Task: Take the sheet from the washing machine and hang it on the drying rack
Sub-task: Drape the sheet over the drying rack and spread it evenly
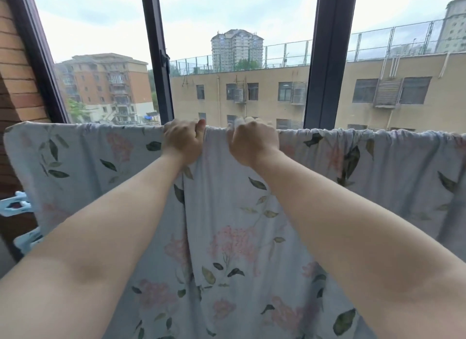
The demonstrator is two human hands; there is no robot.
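A pale blue sheet [227, 225] printed with pink flowers and dark green leaves hangs draped over a horizontal bar that the cloth hides; its top fold runs across the whole view at window-sill height. My left hand [182, 141] grips the top fold near the middle, fingers curled over it. A little to its right, my right hand [252, 142] grips the same fold with a bunch of cloth in its fingers. Both arms reach straight forward. The sheet is gathered into wrinkles along the right part of the fold.
A large window with dark frames [327, 61] stands directly behind the sheet, with buildings outside. A brick wall [17, 73] closes the left side. Light blue plastic clips or hanger parts [17, 205] show at the left edge below the sheet's corner.
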